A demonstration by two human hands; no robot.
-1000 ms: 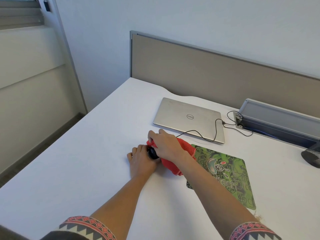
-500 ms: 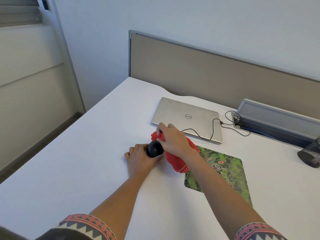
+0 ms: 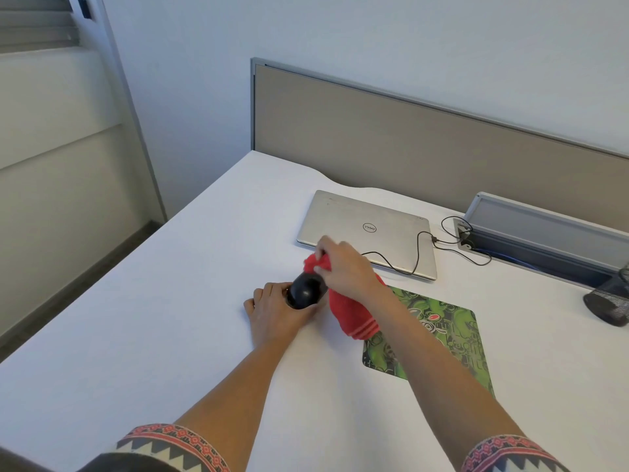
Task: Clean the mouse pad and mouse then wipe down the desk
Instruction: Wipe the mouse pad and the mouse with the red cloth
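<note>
A black mouse [image 3: 304, 291] is held tilted just above the white desk [image 3: 163, 301] by my left hand [image 3: 275, 313], whose fingers curl round it from below. My right hand [image 3: 343, 267] grips a red cloth [image 3: 352, 315] and presses its upper end against the far side of the mouse. The rest of the cloth hangs down onto the desk. A green patterned mouse pad [image 3: 442, 338] lies flat to the right, partly under my right forearm.
A closed silver laptop [image 3: 367, 229] lies behind my hands, with a black cable [image 3: 418, 247] running to a grey cable tray [image 3: 544, 233] at the back right. A dark mesh holder [image 3: 609, 304] sits at the right edge. A beige partition [image 3: 408, 137] bounds the desk's far side.
The mouse has come up off the desk in my left hand and now shows clearly. My right hand with the red cloth has shifted up and away to the mouse's far side.
</note>
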